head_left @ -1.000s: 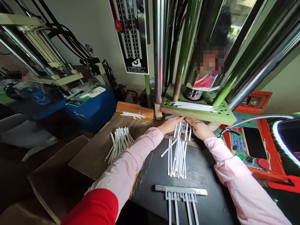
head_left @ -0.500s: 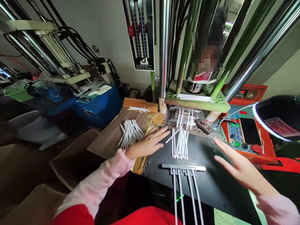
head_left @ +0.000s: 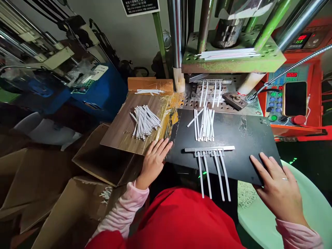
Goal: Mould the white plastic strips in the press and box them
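Note:
My left hand [head_left: 154, 162] rests, fingers spread, on the front edge where the wooden board [head_left: 116, 129] meets the black board [head_left: 234, 128]. My right hand [head_left: 280, 186] lies with fingers apart on the right corner of the black board. Between them sits a metal bar [head_left: 210, 149] with several white strips [head_left: 217, 171] hanging from it over the front edge. Behind it is a small bundle of white strips [head_left: 204, 124]. A larger heap of white strips [head_left: 145, 121] lies on the wooden board, beyond my left hand.
A press with a green plate [head_left: 233, 67] stands behind, strips in its lower mould [head_left: 211, 90]. At right are a control panel [head_left: 276, 93] and a phone [head_left: 294, 98]. Cardboard boxes [head_left: 95, 155] stand at lower left, a pale green tub [head_left: 311, 204] at lower right.
Both hands have come down and back towards me, from above the boards onto their front edges. The view has tipped downward. The strips and metal bar appear unmoved on the board.

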The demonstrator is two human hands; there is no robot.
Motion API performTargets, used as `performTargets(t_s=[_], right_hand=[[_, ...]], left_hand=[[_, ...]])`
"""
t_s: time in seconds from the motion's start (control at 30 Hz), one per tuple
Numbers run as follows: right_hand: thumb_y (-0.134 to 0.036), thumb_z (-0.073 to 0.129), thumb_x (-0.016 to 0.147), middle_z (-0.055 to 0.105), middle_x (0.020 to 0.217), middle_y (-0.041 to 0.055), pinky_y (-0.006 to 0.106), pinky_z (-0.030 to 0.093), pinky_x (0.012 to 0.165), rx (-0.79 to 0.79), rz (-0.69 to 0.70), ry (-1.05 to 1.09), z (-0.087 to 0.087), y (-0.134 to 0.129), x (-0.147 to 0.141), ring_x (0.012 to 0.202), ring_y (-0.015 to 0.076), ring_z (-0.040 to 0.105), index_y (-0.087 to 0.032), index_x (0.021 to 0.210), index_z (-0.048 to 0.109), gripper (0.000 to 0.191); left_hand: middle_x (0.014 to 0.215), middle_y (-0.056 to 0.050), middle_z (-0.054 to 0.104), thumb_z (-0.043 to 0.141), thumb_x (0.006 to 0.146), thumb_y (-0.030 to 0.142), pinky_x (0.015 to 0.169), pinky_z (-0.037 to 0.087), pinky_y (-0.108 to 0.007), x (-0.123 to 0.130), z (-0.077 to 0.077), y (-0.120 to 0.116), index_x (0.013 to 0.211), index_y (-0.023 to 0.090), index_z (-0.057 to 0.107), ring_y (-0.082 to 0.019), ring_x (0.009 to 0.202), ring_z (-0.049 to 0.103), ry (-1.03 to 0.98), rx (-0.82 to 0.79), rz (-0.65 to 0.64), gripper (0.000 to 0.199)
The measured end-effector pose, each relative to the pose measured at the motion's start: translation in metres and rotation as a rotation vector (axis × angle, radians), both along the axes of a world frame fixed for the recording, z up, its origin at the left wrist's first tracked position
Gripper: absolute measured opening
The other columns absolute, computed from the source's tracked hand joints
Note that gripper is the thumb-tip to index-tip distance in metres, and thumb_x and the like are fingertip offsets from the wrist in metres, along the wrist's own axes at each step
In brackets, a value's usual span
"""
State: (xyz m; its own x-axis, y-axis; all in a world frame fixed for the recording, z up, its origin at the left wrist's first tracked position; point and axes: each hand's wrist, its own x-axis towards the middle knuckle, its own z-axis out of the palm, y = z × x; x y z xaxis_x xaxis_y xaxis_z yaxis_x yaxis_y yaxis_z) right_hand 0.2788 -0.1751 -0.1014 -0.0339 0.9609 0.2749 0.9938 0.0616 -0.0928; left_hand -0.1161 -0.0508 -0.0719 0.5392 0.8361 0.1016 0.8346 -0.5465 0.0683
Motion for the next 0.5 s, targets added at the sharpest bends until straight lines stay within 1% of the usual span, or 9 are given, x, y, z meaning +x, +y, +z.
performTargets(t_s=[0.3,0.5], right_hand=[[-0.017,0.049,0.090,0.022,0.166,0.0028,0.062,0.029,0.117,0.006,0.001,0.008,-0.0066,-0.0022,0.0039,0.144,0.0399,0.036,-0.035,0.162,0.015,0.082],[-0.017,0.048,0.091,0.023,0.165,0.0027,0.062,0.029,0.117,0.018,-0.010,0.014,-0.0033,-0.0025,0.0010,0.144,0.0391,0.037,-0.036,0.162,0.014,0.081]], left_hand=[[0.160,0.000,0.038,0.041,0.073,-0.005,0.127,0.021,-0.047,-0.0016,-0.0027,-0.0014,0.155,0.026,0.037,-0.022,0.148,0.036,-0.022,0.005,0.010,0.088],[0.160,0.000,0.037,0.041,0.074,-0.006,0.127,0.019,-0.046,-0.0023,-0.0020,-0.0016,0.155,0.025,0.036,-0.021,0.149,0.035,-0.018,0.003,0.004,0.087]])
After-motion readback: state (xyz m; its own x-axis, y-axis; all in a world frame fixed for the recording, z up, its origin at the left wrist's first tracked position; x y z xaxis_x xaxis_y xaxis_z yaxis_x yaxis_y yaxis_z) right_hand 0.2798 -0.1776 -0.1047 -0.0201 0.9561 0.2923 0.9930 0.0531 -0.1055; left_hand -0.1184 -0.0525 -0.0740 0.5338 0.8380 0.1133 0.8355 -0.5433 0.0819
